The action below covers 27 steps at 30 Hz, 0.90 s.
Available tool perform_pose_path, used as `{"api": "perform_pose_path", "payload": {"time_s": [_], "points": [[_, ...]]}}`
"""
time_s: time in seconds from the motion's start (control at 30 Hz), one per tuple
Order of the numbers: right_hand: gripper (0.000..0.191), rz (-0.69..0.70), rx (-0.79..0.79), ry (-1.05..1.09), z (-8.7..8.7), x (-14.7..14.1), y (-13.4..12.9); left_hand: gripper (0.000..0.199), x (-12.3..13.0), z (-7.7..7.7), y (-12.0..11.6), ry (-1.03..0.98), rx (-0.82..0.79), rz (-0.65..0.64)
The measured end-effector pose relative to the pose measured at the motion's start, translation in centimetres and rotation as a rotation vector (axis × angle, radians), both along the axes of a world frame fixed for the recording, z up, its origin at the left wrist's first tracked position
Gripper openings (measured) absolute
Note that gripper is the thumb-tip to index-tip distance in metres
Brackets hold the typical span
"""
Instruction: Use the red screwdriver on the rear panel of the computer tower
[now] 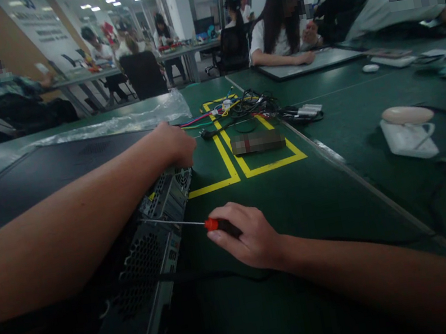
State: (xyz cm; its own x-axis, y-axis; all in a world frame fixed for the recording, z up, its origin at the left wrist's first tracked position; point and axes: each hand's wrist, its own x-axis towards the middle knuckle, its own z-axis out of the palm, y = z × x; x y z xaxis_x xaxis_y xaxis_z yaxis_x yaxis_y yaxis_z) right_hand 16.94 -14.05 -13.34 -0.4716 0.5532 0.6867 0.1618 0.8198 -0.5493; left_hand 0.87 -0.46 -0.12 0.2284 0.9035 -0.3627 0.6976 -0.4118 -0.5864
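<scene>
A black desktop computer case (37,178) lies at the left, its metal back panel (146,254) with vents and ports turned towards the right. My left hand (176,143) is closed at the far back corner of the case, knuckles up; its fingertips are partly hidden. In my right hand (249,234) is a screwdriver (211,224) with a red and black handle, the fingers wrapped round it. Its long thin shaft points left, and the tip reaches the back panel below my left forearm. Whether it sits in a screw is too dark to tell.
Beyond the case lie clear plastic wrap (146,114) and a tangle of cables (255,105). A small box (259,142) sits inside yellow tape (278,165) on the green table (318,202). At right stands a lidded white cup (410,138). Other people sit farther back.
</scene>
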Motion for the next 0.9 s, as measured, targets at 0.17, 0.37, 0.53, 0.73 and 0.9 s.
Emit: {"api": "perform_pose_path", "payload": {"time_s": [0.17,0.37,0.53,0.73,0.9], "points": [[0.021,0.011,-0.044,-0.027,0.32,0.03,-0.1,0.04,-0.1,0.0,0.12,-0.022,0.002,0.012],[0.023,0.011,-0.058,-0.001,-0.12,-0.1,-0.17,0.038,-0.23,-0.13,0.32,-0.059,0.004,0.03],[0.021,0.01,-0.068,0.029,-0.55,-0.17,-0.09,0.039,-0.18,-0.06,0.18,-0.061,0.0,0.031],[0.013,0.015,-0.055,0.004,-0.45,-0.15,0.0,0.039,-0.11,0.08,0.15,-0.021,-0.005,0.021],[0.015,0.021,-0.058,0.008,-0.58,-0.14,0.01,0.038,-0.21,0.07,0.13,-0.049,-0.012,0.01]]}}
